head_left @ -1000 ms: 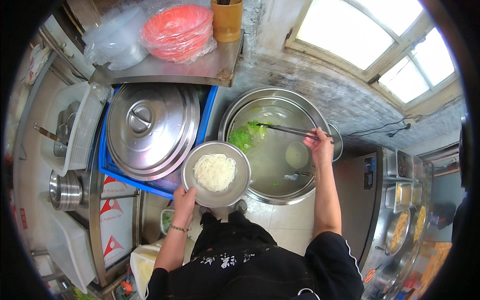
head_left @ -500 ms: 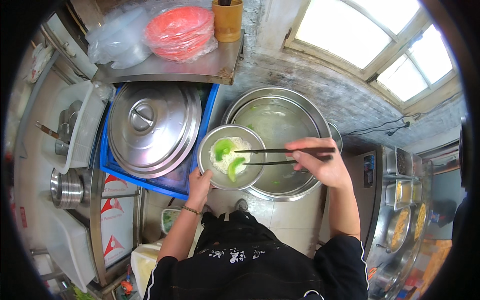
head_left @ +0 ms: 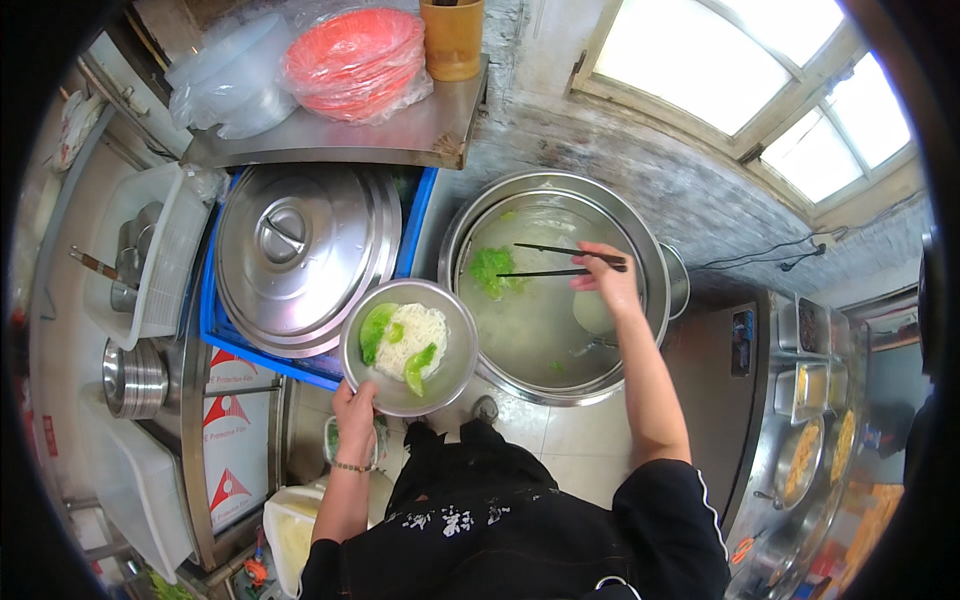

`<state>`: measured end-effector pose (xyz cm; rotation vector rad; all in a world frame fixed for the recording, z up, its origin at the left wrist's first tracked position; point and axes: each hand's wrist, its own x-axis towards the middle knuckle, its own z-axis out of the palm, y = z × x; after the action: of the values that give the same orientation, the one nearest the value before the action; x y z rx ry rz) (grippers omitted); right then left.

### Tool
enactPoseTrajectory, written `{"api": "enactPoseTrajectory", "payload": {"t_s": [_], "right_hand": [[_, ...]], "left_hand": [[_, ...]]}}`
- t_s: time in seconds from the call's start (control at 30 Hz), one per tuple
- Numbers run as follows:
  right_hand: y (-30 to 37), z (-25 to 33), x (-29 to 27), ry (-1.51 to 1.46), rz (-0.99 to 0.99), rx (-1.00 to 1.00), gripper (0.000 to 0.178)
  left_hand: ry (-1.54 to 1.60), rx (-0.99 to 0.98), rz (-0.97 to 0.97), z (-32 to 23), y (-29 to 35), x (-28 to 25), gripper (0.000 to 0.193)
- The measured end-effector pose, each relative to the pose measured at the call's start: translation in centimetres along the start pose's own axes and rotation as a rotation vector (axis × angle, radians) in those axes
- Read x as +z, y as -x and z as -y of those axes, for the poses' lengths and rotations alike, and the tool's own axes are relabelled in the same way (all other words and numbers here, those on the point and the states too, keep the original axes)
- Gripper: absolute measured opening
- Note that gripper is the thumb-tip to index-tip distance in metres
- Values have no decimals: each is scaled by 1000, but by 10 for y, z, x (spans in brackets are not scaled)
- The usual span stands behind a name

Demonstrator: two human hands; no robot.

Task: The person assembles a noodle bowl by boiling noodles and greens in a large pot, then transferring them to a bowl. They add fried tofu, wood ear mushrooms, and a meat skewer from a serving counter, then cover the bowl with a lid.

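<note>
My left hand (head_left: pixel 357 408) grips the near-left rim of a steel bowl (head_left: pixel 455 365). White noodles (head_left: pixel 415 330) and green lettuce leaves (head_left: pixel 378 328) lie inside it. My right hand (head_left: pixel 610 278) is closed round dark chopsticks (head_left: pixel 548 273), their tips apart and reaching left over the big steel pot (head_left: pixel 655 300). Near those tips a clump of lettuce (head_left: pixel 492 272) shows in the cloudy water. Whether the tips touch the clump, I cannot tell. A pale round shape (head_left: pixel 592 312) sits in the pot below my right hand.
A large steel lid (head_left: pixel 330 260) rests over a blue crate (head_left: pixel 412 240) on the left. Above it, a metal shelf (head_left: pixel 400 148) bears wrapped red bowls (head_left: pixel 355 60). Food trays (head_left: pixel 800 390) line the right counter. A wall with a window (head_left: pixel 700 70) rises behind the pot.
The bowl has moved left and nearer to me, off the pot's edge. My right hand and the chopsticks have left the bowl for the pot, where a lettuce clump now shows.
</note>
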<state>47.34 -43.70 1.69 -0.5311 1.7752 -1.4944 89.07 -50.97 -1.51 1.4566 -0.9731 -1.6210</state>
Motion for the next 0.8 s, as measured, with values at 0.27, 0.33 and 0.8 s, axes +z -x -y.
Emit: {"api": "enactPoseTrajectory", "payload": {"t_s": [0.27, 0.33, 0.8], "right_hand": [[-58, -71, 49, -20, -42, 146, 36], [-75, -102, 54, -28, -125, 160, 27], [-34, -125, -6, -590, -335, 177, 27]], "left_hand": [[-31, -53, -72, -2, 14, -17, 6], [-52, -57, -59, 2, 13, -18, 6], [-91, -59, 6, 4, 12, -12, 10]]}}
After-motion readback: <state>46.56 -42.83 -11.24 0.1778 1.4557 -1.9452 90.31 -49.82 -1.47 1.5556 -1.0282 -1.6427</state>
